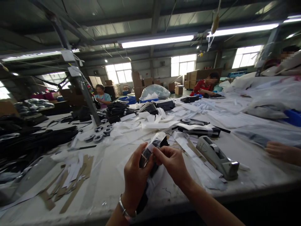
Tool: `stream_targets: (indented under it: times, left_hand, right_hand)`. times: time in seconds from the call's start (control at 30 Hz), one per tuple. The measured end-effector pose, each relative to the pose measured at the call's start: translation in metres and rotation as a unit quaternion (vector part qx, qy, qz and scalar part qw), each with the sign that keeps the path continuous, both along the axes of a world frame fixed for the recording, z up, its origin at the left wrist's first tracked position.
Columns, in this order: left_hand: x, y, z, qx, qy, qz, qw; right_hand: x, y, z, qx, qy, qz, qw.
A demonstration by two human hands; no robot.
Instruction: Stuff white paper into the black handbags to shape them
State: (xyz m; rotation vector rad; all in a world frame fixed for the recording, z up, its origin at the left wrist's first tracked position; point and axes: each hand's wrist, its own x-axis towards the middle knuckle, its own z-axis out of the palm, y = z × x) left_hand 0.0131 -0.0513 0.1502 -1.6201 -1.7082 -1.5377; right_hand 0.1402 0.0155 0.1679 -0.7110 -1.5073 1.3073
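In the head view, my left hand (134, 171) is wrapped round a dark, shiny bundle (147, 153) with a white, paper-like wrap at its upper end. My right hand (173, 161) pinches the bundle's near right side, thumb and forefinger pressed on the white wrap. More black material hangs below, between my wrists, partly covered by thin translucent sheeting. The bundle's exact kind is not clear. A grey tape dispenser (217, 157) stands on the worktable (105, 182) to the right of my right hand.
Brown and white strips (72, 177) lie at left, near dark piles (39, 142). Tape-like rolls (98, 138) sit beside a metal post (86, 97). White scraps (156, 121) cover the middle. A co-worker's hand (283, 152) rests on plastic sheeting at right; other people sit farther back.
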Motion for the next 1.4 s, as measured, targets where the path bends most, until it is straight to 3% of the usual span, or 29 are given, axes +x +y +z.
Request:
stream_targets:
  times: [0.13,0.33,0.6,0.8,1.07,1.27,1.4]
  left_hand:
    - [-0.002,0.000,-0.001,0.008,0.037,-0.001,0.999]
    - [-0.003,-0.002,0.003,-0.004,0.048,0.011,0.999]
    - [0.004,-0.008,0.008,-0.018,0.010,0.015,1.000]
    - [0.002,-0.012,0.015,-0.056,-0.019,0.029,0.998]
    - [0.008,-0.013,0.015,-0.051,-0.016,0.032,0.998]
    - [0.009,-0.012,0.014,-0.061,-0.019,0.041,0.997]
    - [0.008,-0.012,0.013,-0.058,-0.020,0.028,0.998]
  right_hand:
    - [0.003,-0.001,0.000,0.035,-0.051,-0.011,0.998]
    - [0.013,0.002,-0.005,0.021,-0.044,0.061,0.997]
    - [0.009,0.005,-0.009,-0.112,0.055,0.164,0.979]
    - [0.002,0.006,-0.007,-0.033,0.044,0.119,0.991]
    - [0.004,0.004,-0.010,-0.169,0.144,0.197,0.955]
    - [-0.009,0.002,-0.016,-0.145,0.164,0.128,0.967]
    - [-0.020,0.006,-0.019,-0.132,0.113,0.073,0.982]
